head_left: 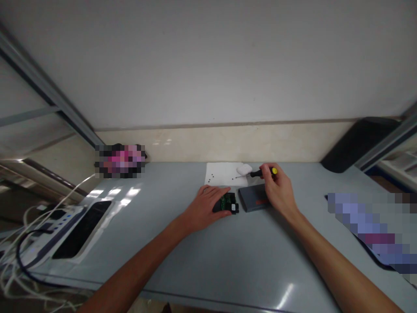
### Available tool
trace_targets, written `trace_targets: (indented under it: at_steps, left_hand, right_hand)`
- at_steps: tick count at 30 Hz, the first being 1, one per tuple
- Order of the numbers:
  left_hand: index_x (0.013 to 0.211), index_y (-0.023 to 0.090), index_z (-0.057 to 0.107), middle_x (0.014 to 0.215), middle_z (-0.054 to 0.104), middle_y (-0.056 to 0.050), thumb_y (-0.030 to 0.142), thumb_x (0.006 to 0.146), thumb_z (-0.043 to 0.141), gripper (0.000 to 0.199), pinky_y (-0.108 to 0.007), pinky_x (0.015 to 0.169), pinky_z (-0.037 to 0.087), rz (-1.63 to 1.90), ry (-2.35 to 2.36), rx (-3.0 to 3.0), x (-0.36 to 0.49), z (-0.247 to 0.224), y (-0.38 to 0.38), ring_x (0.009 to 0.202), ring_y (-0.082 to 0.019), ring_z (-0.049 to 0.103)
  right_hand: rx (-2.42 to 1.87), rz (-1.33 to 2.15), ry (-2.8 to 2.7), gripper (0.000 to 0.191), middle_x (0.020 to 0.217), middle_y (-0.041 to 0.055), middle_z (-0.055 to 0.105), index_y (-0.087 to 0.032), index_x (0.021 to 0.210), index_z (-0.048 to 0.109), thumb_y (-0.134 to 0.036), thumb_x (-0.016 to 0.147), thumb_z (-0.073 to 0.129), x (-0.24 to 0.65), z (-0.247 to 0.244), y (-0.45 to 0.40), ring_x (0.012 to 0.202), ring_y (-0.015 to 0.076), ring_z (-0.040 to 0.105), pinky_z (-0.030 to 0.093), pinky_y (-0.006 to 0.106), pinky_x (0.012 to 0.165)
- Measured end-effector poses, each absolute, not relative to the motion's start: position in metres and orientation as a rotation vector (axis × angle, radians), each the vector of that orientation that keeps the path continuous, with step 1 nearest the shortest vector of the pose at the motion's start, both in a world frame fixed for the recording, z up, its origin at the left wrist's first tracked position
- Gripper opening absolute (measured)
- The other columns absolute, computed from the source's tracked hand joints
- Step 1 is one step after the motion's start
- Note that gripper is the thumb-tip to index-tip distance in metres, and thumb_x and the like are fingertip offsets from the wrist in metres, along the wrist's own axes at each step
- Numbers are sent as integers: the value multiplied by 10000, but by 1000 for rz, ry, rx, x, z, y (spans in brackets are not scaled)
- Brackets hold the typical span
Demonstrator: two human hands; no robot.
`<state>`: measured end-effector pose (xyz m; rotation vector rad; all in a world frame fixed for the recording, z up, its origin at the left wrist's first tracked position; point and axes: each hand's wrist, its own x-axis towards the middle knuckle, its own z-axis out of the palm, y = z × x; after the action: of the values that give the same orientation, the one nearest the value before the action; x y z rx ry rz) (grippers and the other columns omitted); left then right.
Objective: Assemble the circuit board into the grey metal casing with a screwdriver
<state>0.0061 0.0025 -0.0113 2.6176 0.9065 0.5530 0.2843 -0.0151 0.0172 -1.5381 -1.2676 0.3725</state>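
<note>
My left hand (pixel 205 208) grips a small black device with a bare green circuit board (pixel 225 201), thumb and fingers on opposite sides of it on the table. A screwdriver (pixel 257 172) with a black handle and yellow end is in the closed fingers of my right hand (pixel 278 187). Its shaft points left over a white sheet of paper (pixel 223 167), the tip close to a small dark screw (pixel 232 178). Several more dark specks like screws lie on the sheet's left part. A flat dark grey case (pixel 251 199) with a reddish mark lies beneath my right hand.
A rounded white object (pixel 244 168) sits at the sheet's right side. On the left of the grey table (pixel 195 269) are a dark-screened phone (pixel 83 230), a power strip (pixel 58 230) and tangled cables (pixel 29 278). A black cylinder-like object (pixel 358 143) leans at the back right.
</note>
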Motion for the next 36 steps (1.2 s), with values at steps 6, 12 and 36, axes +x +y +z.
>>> trace_targets:
  at_steps: [6,12,36]
  left_hand:
    - [1582,278,496,1537,647,-104,608,1025,700,678,-535,1282,282,530,899,2594,6,-7,3,1408,-308,590]
    - [1471,272,578,1475,654,-92,506,1059,680,484,-514,1242,355,680,933,2571,9,-8,-1,1399,-299,549]
    - [1064,261,774,1255,706,-52,298,1073,685,97,-481,1128,418,949,1094,2481,15,-10,0,1254,-261,559]
  right_hand:
    - [-1429,264,-1124,576,765,31,678,-207,948,700,-749,1011,517,284,25,-17,685,193,616,461,313,651]
    - [-1315,365,-1059,588,703,3,598,-210,857,682,-764,994,540,280,32,-22,644,171,579,463,291,597]
    - [-1216,560,-1191,500,731,-9,552,-214,891,670,-691,1016,581,255,34,-37,622,145,546,478,224,478]
